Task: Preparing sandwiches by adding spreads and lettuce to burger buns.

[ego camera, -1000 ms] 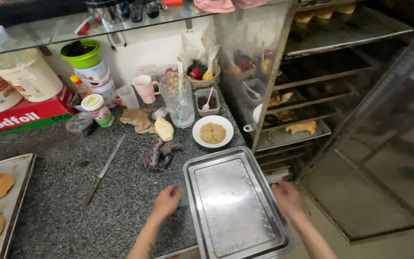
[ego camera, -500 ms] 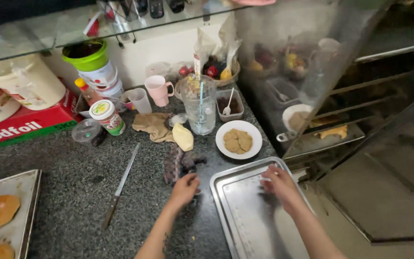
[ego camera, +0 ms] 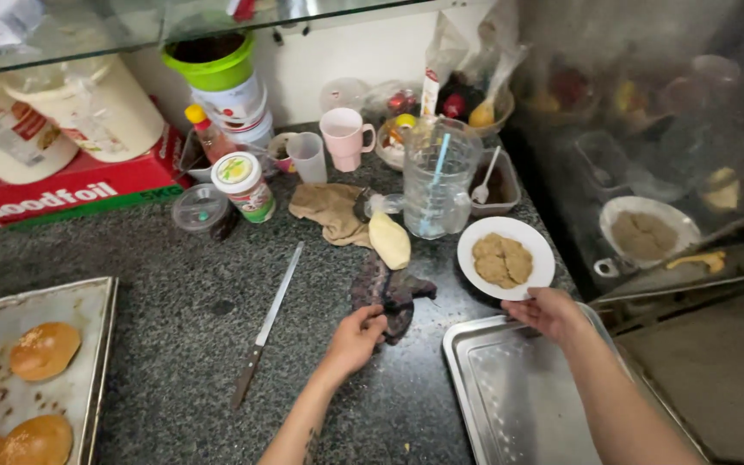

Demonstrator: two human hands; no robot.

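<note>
A person stands at a dark speckled stone counter [ego camera: 174, 344], both bare hands at work. The left hand [ego camera: 356, 337] curls its fingers around the near edge of a crumpled dark cloth [ego camera: 389, 297], which lies on the counter between a long knife [ego camera: 267, 325] and an empty metal tray [ego camera: 527, 400]. The right hand [ego camera: 548, 310] reaches over the tray's far edge and touches the near rim of a white plate [ego camera: 507, 258] carrying flat brownish patties; whether the fingers pinch the rim or only rest against it cannot be made out.

Just beyond the cloth sit a pale yellow lump of dough [ego camera: 388, 240] and a tan rag [ego camera: 329, 210]. Behind them stands a clear plastic jug [ego camera: 437, 179] with a blue straw inside, a pink mug [ego camera: 344, 138] to its left, and a lidded jar [ego camera: 243, 184] with a white cap. At the counter's left edge, a baking sheet [ego camera: 88, 301] holds browned buns [ego camera: 43, 350]. A red carton [ego camera: 71, 189] and white tubs line the back wall beneath a glass shelf.
</note>
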